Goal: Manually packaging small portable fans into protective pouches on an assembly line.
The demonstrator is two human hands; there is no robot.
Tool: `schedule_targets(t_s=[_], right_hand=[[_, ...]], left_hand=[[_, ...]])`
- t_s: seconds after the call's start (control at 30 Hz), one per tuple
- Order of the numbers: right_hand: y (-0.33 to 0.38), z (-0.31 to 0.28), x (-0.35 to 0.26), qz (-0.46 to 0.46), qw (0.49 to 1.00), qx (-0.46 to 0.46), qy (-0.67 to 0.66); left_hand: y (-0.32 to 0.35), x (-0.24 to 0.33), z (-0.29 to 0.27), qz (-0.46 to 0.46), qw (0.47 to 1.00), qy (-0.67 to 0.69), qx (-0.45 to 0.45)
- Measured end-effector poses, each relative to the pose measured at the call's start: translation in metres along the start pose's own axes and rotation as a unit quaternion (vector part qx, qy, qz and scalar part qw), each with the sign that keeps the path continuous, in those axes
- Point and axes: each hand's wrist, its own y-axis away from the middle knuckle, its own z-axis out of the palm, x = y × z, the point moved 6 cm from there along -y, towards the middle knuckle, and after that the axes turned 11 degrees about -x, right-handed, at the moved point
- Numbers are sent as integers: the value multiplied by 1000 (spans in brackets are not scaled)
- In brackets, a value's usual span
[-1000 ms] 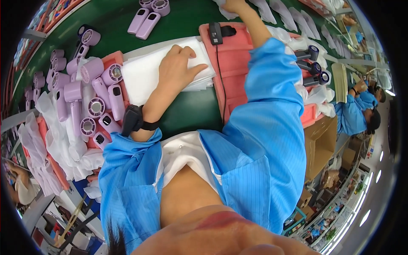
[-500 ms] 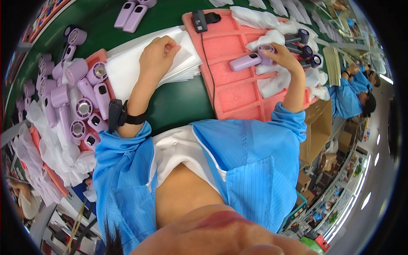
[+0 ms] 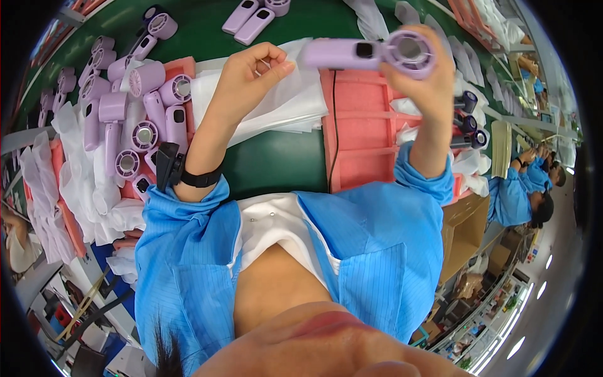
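My right hand (image 3: pixel 428 85) is raised above the table and grips a lilac hand-held fan (image 3: pixel 352 53) by its round head, handle pointing left. My left hand (image 3: pixel 246 78) rests on a stack of white bags (image 3: pixel 295 110), fingers curled and pinching the top bag's edge. A black wrist device (image 3: pixel 168 164) sits on my left forearm. Under the fan lies a pink foam tray (image 3: pixel 364 135) on the green table (image 3: pixel 276 164), with a thin black cable (image 3: pixel 333 125) running across it.
Many lilac fans (image 3: pixel 138 119) lie in white wrapping at the left. Two more lilac fans (image 3: pixel 251 14) lie at the top. Dark fans (image 3: pixel 470 119) sit right of the tray. A cardboard box (image 3: pixel 465 232) and co-workers in blue coats (image 3: pixel 515 191) are at the right.
My right hand picked a lilac fan off the pink tray and lifted it up toward me. My left hand went from flat on the white bags to curled fingers pinching one.
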Motion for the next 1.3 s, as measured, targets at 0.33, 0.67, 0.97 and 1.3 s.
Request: schedule_targets(t_s=[0.33,0.67,0.97,1.3], right_hand=[[-24,116,-44,-263,961,-71,50],[-30,108,-30,-240,967,28,87],[-14,121,-19,-79,951,-88,-286],[-18,139,-11,-196,960,-133,-145]], left_hand=[[19,38,-16,80,957,250,123],[32,57,34,238,912,-288,171],[17,59,5,162,934,-266,173],[26,63,-27,223,947,108,206]])
